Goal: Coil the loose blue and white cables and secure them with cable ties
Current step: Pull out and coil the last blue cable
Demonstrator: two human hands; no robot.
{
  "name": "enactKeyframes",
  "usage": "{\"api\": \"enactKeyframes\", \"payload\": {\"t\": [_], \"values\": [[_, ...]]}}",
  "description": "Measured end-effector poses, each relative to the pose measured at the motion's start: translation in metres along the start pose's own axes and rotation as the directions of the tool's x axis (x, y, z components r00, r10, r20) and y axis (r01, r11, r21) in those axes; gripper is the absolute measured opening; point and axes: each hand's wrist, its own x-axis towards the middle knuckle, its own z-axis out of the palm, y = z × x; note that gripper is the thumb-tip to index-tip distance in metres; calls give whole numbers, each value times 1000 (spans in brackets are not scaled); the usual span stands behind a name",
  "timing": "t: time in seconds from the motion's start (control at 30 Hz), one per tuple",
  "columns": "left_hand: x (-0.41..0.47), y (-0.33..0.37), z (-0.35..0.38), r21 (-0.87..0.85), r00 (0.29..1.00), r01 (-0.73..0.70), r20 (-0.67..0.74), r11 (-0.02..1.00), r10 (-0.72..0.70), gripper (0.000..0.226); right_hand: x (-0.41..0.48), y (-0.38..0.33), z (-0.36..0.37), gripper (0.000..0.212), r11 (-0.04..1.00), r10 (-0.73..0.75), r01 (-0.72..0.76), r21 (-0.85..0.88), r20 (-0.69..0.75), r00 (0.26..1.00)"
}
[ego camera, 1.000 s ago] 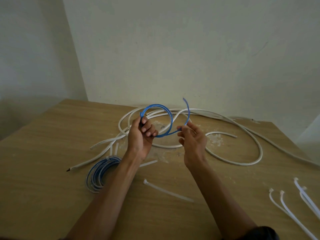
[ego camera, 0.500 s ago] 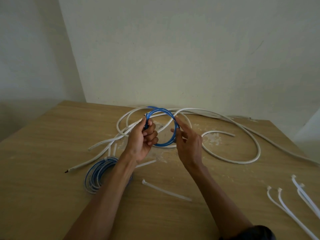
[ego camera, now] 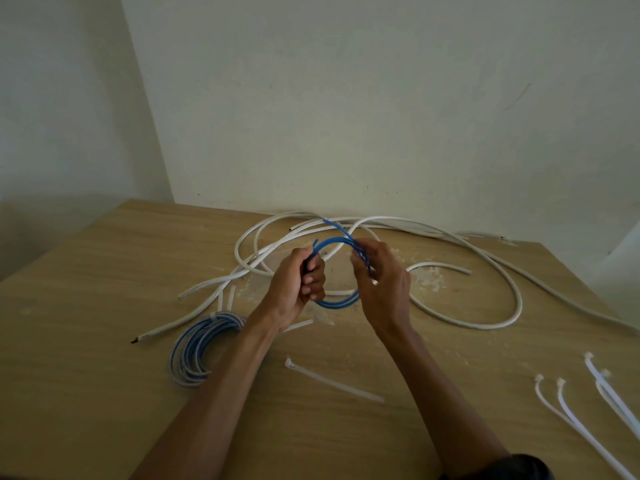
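Blue cable (ego camera: 337,303) loop in hands (ego camera: 294,285) (ego camera: 384,289), tip twd wall (ego camera: 346,116).

**Hidden and cropped items, head view**

The blue cable (ego camera: 337,303) passes out of sight inside the curled fingers of the left hand (ego camera: 294,289) and behind the fingers of the right hand (ego camera: 384,289), so its contact points cannot be read. The left forearm (ego camera: 221,386) covers the right side of the tied coil (ego camera: 194,348). The cable ties (ego camera: 568,414) are cut off by the bottom and right edges. The white cable (ego camera: 485,328) runs off the right edge.
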Motion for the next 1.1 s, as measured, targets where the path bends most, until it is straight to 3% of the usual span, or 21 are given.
{"api": "enactKeyframes", "payload": {"t": [0.13, 0.3, 0.47, 0.57, 0.73, 0.83, 0.97, 1.1], "values": [[0, -2, -3, 37, 1000, -8, 1, 999, 8, 41, 3, 11, -5, 29, 982, -130, 136, -130, 58, 990], [-1, 1, -7, 73, 1000, 25, 11, 997, -26, 47, 2, 12, -12, 43, 906, -293, 347, -240, 236, 927], [-1, 1, -1, 279, 986, 64, -168, 958, -17, 51, 0, 9, -10, 48, 884, -304, 385, -264, 301, 904], [0, 0, 2, 367, 988, 55, -155, 929, 2, 49, -1, 8, -10, 49, 931, -235, 302, -203, 297, 925], [-3, -7, 4, 500, 996, 24, -84, 866, 21, 46, -4, 7, -5, 54, 905, -230, 349, -244, 410, 883], [-2, -8, 5, 398, 994, 45, -111, 916, 0, 46, -7, 3, -1, 46, 948, -186, 262, -183, 351, 918], [3, -3, -1, 42, 987, 48, -157, 998, -41, 48, -7, 7, -2, 29, 974, -157, 168, -151, 82, 984], [4, -4, -3, -214, 986, 12, -160, 977, -47, 49, -4, 5, -1, 17, 994, 86, -85, 64, -20, 996]]}}
